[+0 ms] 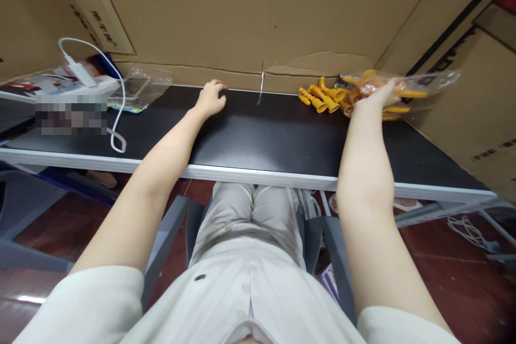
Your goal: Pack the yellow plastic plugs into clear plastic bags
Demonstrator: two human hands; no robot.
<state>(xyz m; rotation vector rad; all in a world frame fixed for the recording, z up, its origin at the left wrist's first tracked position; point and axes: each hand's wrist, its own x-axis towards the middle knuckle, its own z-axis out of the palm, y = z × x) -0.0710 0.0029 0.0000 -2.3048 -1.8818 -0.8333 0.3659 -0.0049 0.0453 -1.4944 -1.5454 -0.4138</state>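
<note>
My left hand (212,99) lies at the back of the black tabletop (258,134), its fingers loosely bent and the thumb apart, with nothing in it. At the right, my right hand (385,94) grips a clear plastic bag (437,80) that holds orange-yellow plastic pieces. Its fingertips are partly hidden by the film and the pieces. Just left of the bag, several loose orange-yellow pieces (328,98), narrow at one end and flared with a hollow opening at the other, lie in a small pile near the back edge.
Cardboard walls (258,16) close off the back and both sides. On the left lie a white cable (121,97) with a plug, a clear packet (139,91) and other small items. A metal rim (258,176) runs along the table's front. Chair arms (334,258) flank my legs.
</note>
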